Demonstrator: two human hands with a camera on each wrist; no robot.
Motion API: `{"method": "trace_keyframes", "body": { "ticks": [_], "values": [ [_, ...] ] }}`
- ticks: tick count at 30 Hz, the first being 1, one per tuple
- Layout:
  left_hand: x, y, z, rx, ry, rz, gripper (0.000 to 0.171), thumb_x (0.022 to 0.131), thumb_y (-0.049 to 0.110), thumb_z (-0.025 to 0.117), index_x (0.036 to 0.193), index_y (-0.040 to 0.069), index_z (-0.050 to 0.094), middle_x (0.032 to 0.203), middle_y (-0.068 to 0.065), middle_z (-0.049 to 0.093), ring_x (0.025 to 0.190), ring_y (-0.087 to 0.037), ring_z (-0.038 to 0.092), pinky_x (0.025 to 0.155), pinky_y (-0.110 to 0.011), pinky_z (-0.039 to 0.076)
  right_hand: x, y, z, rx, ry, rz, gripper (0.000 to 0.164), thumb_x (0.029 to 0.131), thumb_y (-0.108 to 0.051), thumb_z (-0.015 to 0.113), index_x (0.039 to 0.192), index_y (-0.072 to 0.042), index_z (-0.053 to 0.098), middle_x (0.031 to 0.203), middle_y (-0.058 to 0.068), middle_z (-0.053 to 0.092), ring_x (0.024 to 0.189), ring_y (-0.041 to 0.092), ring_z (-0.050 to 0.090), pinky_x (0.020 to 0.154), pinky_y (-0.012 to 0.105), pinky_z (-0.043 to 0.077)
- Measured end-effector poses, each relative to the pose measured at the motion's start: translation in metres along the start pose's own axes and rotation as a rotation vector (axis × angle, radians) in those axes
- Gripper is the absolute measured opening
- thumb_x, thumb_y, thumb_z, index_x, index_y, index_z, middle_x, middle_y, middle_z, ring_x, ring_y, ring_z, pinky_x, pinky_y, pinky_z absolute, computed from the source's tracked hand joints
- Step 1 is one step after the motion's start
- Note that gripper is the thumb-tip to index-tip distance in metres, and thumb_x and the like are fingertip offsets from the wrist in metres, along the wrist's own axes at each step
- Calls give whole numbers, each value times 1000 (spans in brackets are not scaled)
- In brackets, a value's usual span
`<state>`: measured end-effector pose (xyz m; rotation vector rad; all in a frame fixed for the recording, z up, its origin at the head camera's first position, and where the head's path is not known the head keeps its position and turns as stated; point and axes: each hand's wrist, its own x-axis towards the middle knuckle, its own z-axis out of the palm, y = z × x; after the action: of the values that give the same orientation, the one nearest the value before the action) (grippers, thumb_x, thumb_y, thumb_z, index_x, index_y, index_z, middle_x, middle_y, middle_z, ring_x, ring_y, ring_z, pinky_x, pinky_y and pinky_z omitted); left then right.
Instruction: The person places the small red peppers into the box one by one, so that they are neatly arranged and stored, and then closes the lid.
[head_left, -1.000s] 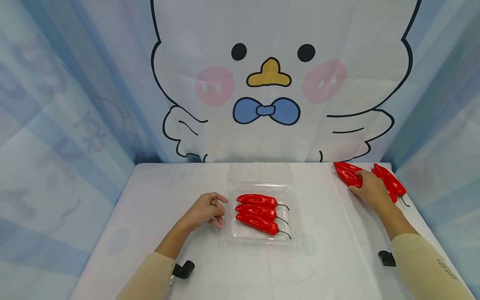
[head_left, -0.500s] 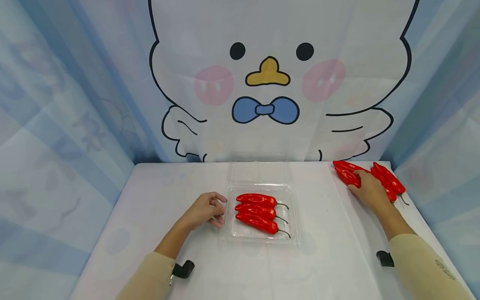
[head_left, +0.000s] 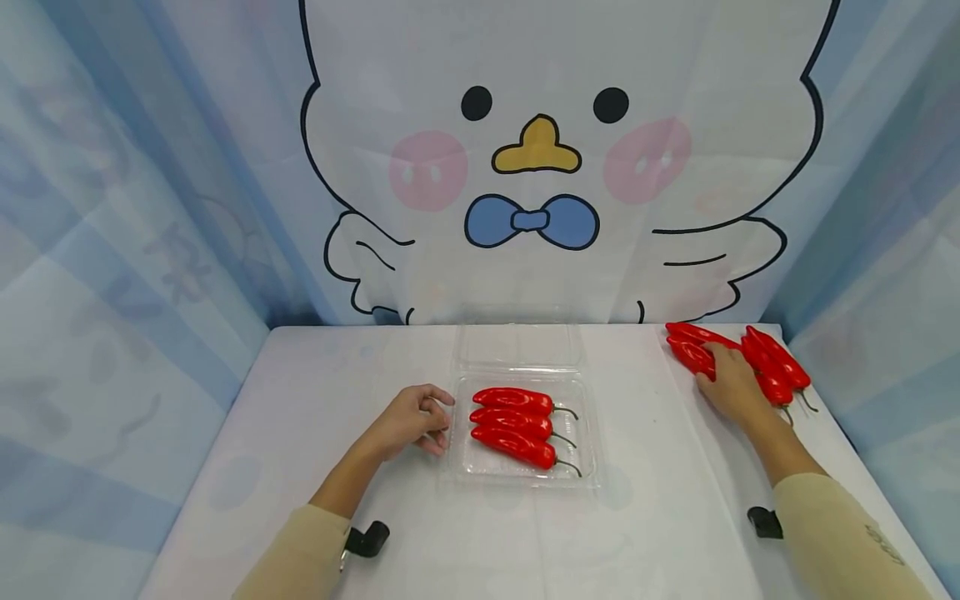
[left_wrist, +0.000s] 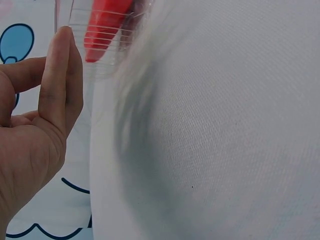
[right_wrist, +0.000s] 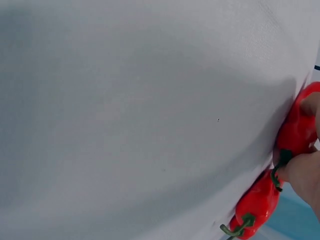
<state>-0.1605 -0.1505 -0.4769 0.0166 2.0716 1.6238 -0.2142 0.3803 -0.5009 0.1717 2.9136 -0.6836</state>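
A clear plastic clamshell container (head_left: pixel 480 468) lies on the table with its lid folded back. Inside it, three red chili peppers (head_left: pixel 517 423) lie side by side, their stems to the right. At the container's left edge is my left hand (head_left: pixel 407 422); in the left wrist view its extended fingers (left_wrist: pixel 56 85) are right by the clear wall. At the far right, my right hand (head_left: pixel 727 385) grips a red chili pepper (head_left: pixel 688 356) between thumb and fingers. The right wrist view shows the fingertips near the green stem (right_wrist: pixel 285 158) of this pepper.
Beside the right hand lie several more red peppers (head_left: pixel 780 357) at the table's back right corner. The white tabletop (head_left: pixel 637 450) lies between them and the container. A printed curtain (head_left: pixel 532 283) stands behind the table, with blue curtains at both sides.
My right hand has shifted slightly left over the peppers, uncovering more of those to its right, including a stem. The left hand and the container have stayed in place.
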Motion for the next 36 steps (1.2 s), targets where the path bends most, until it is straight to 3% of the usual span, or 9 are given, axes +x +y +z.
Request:
{"method": "trace_keyframes", "body": {
  "ticks": [7,20,36],
  "values": [
    [1,-2,0,-2,2,0,33,98,-1,64,130,-6,56,84,-12,64,62,-18,69,60,-35,65,-2,-1,-1,13,-22,3,89,89,-11,72,158,9,18,152,41,26,135,61,29,102,80,39],
    [2,-2,0,-10,-5,-2,33,98,-2,63,130,-7,55,84,-11,64,62,-17,69,60,-35,65,-7,0,-2,29,-24,-22,86,93,-12,68,159,8,17,155,41,26,138,61,27,106,80,34],
    [2,-2,-1,-10,-9,8,35,98,-1,63,131,-7,55,85,-11,64,63,-18,69,60,-35,65,-13,2,-4,7,7,-34,90,91,-13,76,160,5,21,155,38,31,137,60,30,104,79,38]
  ]
}}
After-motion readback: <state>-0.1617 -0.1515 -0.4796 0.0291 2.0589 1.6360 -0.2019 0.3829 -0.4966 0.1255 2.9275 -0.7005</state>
